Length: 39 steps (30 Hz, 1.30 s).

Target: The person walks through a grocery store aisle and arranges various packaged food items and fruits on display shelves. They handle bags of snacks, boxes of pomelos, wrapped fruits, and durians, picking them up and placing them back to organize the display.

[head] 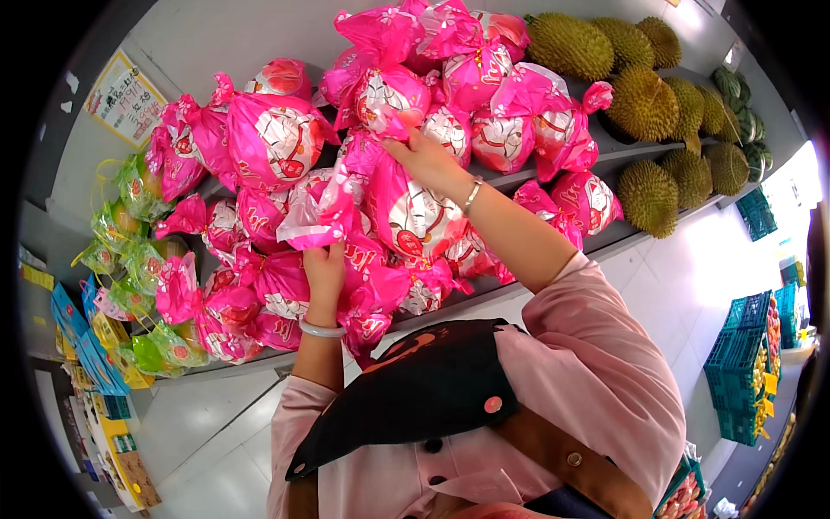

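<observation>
In the middle of a stepped display lies a large round fruit in a pink printed plastic bag (421, 220), a white cat figure on its front. My right hand (428, 162), with a bracelet at the wrist, pinches pink film at the bag's upper end. Lower and to the left, my left hand (324, 269), below a pale bangle, grips the loose crumpled edge of pink plastic film (318, 220). That film's open end spreads above my left fingers. Which bag it belongs to is hard to tell. Similar pink-wrapped fruits (285, 139) are heaped all around both hands.
Several durians (570, 45) lie on the right shelves, with small watermelons (752, 123) beyond. Fruits in green net-like bags (139, 259) line the left end. A handwritten price sign (126, 97) stands at the back left. Teal crates (729, 363) stand on the floor at right.
</observation>
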Motion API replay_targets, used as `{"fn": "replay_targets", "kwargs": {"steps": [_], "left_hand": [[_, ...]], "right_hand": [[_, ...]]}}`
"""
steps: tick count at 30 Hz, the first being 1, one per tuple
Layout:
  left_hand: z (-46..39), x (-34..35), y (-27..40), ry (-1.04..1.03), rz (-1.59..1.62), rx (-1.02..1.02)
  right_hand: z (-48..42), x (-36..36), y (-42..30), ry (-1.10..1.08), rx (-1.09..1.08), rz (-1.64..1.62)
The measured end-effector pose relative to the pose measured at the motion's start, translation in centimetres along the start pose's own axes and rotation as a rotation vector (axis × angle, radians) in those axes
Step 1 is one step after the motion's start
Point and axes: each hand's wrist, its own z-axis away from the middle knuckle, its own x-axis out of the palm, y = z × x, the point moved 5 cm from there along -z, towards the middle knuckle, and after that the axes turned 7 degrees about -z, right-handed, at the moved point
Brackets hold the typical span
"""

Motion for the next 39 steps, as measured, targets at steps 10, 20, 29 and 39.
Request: {"fn": "replay_targets", "kwargs": {"steps": [10, 20, 29, 39], "left_hand": [[6.3, -8.8, 5.7, 0.294, 0.292, -0.034], [5.8, -9.2, 12.9, 0.556, 0.363, 0.309], [6.7, -0.7, 20.2, -0.174, 0.676, 0.411], [8.5, 14.8, 27.3, -1.519, 1.997, -0.779]], "right_hand": [[13.1, -17.4, 10.8, 0.391, 0.149, -0.071], [21.7, -14.4, 15.5, 0.469, 0.393, 0.289], [18.2, -19.2, 3.5, 0.476, 0.188, -0.679], [18.7, -20.7, -3.7, -0.063, -0.531, -0.598]]}}
